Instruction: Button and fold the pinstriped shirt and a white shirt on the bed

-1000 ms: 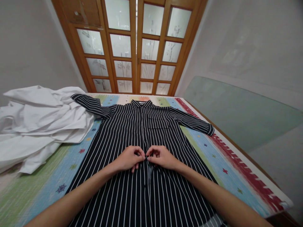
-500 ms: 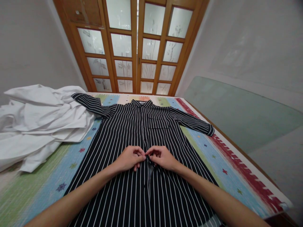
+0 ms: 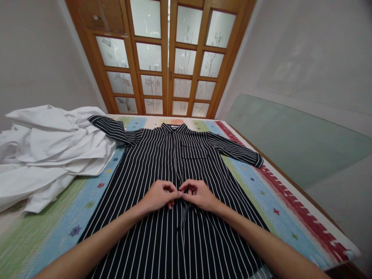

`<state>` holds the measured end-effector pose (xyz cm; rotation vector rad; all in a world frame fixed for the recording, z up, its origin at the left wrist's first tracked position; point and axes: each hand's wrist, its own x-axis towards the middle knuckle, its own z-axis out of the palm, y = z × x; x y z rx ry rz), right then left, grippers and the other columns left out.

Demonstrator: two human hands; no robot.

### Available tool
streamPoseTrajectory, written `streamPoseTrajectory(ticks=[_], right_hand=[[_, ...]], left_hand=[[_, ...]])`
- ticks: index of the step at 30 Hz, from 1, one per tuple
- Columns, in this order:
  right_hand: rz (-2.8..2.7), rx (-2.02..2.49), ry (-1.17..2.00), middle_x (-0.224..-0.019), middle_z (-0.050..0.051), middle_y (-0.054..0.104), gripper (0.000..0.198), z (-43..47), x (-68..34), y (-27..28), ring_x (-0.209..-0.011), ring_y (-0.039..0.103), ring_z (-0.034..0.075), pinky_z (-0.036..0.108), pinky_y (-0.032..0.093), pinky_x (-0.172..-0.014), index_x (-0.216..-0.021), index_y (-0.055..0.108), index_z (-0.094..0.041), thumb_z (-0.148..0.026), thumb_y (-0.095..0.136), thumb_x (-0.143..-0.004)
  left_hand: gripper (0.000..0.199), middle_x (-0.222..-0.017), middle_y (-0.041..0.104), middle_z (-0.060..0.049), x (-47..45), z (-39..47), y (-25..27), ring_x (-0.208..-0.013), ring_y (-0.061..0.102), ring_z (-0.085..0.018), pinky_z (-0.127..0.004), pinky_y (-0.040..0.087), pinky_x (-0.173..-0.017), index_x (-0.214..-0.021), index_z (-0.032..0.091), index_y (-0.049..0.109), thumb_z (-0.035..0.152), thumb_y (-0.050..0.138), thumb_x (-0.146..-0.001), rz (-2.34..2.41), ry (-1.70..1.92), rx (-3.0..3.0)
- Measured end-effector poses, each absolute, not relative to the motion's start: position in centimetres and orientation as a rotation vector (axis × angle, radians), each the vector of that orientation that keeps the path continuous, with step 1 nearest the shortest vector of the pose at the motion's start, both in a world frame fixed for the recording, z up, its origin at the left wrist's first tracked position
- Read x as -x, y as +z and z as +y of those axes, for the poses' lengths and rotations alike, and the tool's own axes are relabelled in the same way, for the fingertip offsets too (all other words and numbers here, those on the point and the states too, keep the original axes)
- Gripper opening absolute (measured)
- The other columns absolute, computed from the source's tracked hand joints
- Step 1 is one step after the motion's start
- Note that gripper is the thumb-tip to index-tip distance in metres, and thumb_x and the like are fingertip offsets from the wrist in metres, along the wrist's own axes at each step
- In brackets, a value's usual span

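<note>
A black shirt (image 3: 151, 159) with white stripes lies spread face up, its collar at the far end and its sleeves out to both sides. At the middle of its front edge, my left hand (image 3: 162, 195) pinches the cloth between thumb and fingers. Facing it, my right hand (image 3: 199, 195) is closed on the same front edge, and the thumb tips meet. Any button between the fingertips is hidden. Below the hands the front edges part slightly in a narrow gap. Higher up, the front lies closed to the collar.
Crumpled white cloth (image 3: 58, 143) is heaped at the left, touching the shirt's left sleeve. A colourful striped cover (image 3: 95, 193) lies under everything. A greenish panel (image 3: 290, 135) leans on the right wall. Wooden doors (image 3: 168, 58) with frosted panes stand behind.
My thumbs have come together at the shirt's front edge, with the left thumb moved slightly right. The shirt and the white cloth stay where they were.
</note>
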<state>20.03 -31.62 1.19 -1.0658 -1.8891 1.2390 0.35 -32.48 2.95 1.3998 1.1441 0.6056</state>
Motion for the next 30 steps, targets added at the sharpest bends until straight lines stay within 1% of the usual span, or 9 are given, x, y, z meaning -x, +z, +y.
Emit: streamPoseTrajectory(ticks=[3,8,11,16,18,23,30], right_hand=[[-1.910,1.061,1.205,-0.071,0.000,0.064,0.021,-31.77,-19.98,1.28,-0.052,0.048,0.007,0.019,0.036,-0.047,-0.091,0.070,-0.017,-0.034,0.070,-0.079],[-1.957,1.053,1.151,-0.076,0.001,0.067,0.017,-31.93,-19.97,1.43,-0.054,0.050,0.007,0.019,0.040,-0.050,-0.093,0.070,-0.017,-0.027,0.070,-0.079],[-1.954,1.045,1.166,-0.083,0.002,0.069,0.022,-31.91,-19.99,1.28,-0.055,0.051,0.007,0.020,0.042,-0.052,-0.098,0.068,-0.018,-0.025,0.070,-0.078],[-1.924,1.036,1.209,-0.084,0.001,0.069,0.028,-31.84,-20.01,1.00,-0.053,0.051,0.007,0.019,0.042,-0.051,-0.103,0.066,-0.018,-0.024,0.071,-0.076],[-1.918,1.046,1.206,-0.084,0.001,0.069,0.026,-31.84,-20.00,1.06,-0.053,0.051,0.007,0.019,0.042,-0.051,-0.101,0.066,-0.018,-0.025,0.071,-0.076],[-1.967,1.094,1.114,-0.072,0.000,0.066,0.011,-31.88,-20.02,1.42,-0.054,0.052,0.008,0.020,0.042,-0.052,-0.083,0.069,-0.017,-0.024,0.072,-0.076],[-2.022,1.079,1.017,-0.075,0.001,0.066,0.010,-31.92,-20.11,1.39,-0.056,0.053,0.009,0.022,0.044,-0.055,-0.084,0.071,-0.017,-0.024,0.072,-0.076]], left_hand=[[0.026,-0.056,0.063,0.002,-0.33,-32.47,2.85,-0.047,0.060,-0.011,-0.022,0.045,-0.051,-0.074,0.014,0.065,0.040,0.069,-0.074,1.137,0.598,-1.425],[0.017,-0.054,0.062,0.003,-0.40,-32.39,2.70,-0.047,0.059,-0.010,-0.022,0.047,-0.052,-0.073,0.014,0.066,0.031,0.064,-0.075,1.132,0.600,-1.422],[0.012,-0.053,0.062,0.003,-0.45,-32.43,2.66,-0.046,0.059,-0.011,-0.022,0.047,-0.050,-0.072,0.015,0.064,0.027,0.063,-0.074,1.156,0.595,-1.410],[0.011,-0.053,0.062,0.003,-0.43,-32.51,2.50,-0.044,0.058,-0.010,-0.021,0.045,-0.047,-0.070,0.015,0.061,0.026,0.062,-0.073,1.159,0.635,-1.434],[0.010,-0.053,0.062,0.003,-0.41,-32.52,2.49,-0.044,0.058,-0.010,-0.020,0.044,-0.046,-0.068,0.016,0.060,0.024,0.061,-0.072,1.177,0.636,-1.450],[0.007,-0.053,0.062,0.003,-0.33,-32.51,2.27,-0.044,0.058,-0.010,-0.020,0.044,-0.047,-0.069,0.016,0.060,0.022,0.059,-0.072,1.169,0.652,-1.479],[0.008,-0.052,0.062,0.003,-0.36,-32.65,2.21,-0.042,0.056,-0.010,-0.020,0.044,-0.044,-0.069,0.016,0.058,0.022,0.058,-0.073,1.145,0.684,-1.495]])
